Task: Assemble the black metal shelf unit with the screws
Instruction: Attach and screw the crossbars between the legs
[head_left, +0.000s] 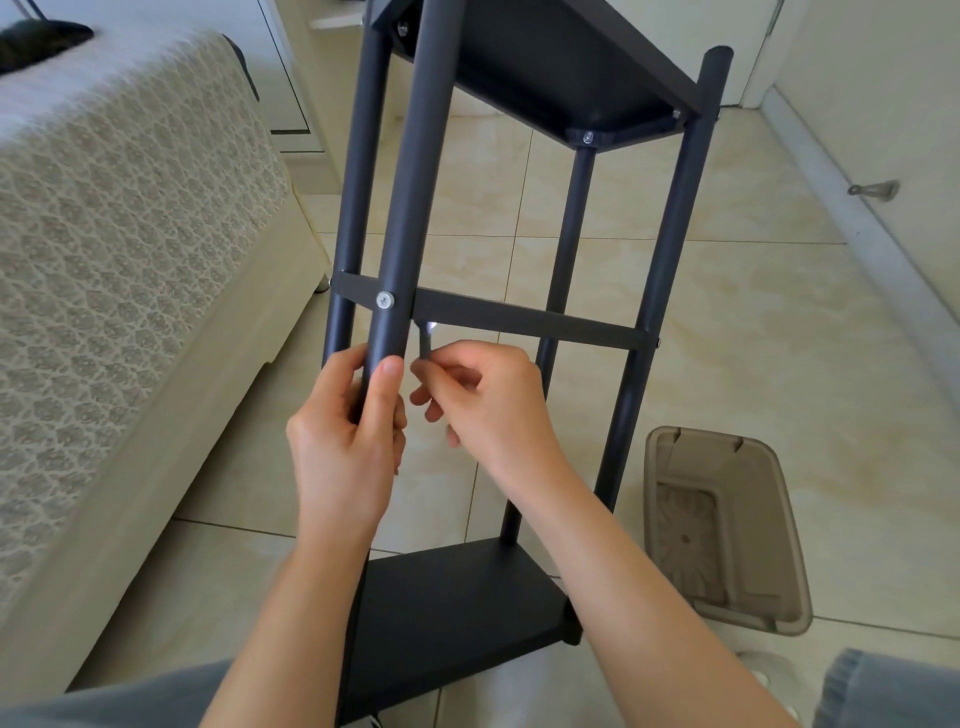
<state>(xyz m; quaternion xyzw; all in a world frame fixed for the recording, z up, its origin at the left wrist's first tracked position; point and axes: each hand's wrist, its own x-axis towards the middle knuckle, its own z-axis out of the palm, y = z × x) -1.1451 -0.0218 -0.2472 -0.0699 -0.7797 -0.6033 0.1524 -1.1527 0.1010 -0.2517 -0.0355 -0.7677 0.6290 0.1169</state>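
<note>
Over the beige tiled floor (727, 312), the black metal shelf unit (670, 223) leans at a tilt, its lower end nearest the person and its upper end farther away.

1. Frame. Four round poles run lengthwise. A flat crossbar (524, 318) joins them about halfway along. One black shelf panel (457, 613) sits at the near end, between the person's forearms. A second panel (545, 73) sits at the far end.

2. Fastener. A silver screw (384, 300) is seated in the near pole (400, 197) where the crossbar meets it.

3. Left hand. The left hand (348, 431) grips the near pole just below the screw, with the fingers curled round the tube and the thumb laid along its front.

4. Right hand. The right hand (493, 405) pinches a slim metal tool (425, 344) between thumb and fingertips. The tool points up to the underside of the crossbar, just beside the near pole, and a bright metal spot shows at its upper end. The kind of tool cannot be determined.

5. Surroundings. A bed with a lace-pattern cover (130, 234) stands at the left. A translucent brown plastic container (727, 530) lies on the floor at the right, near the frame.
</note>
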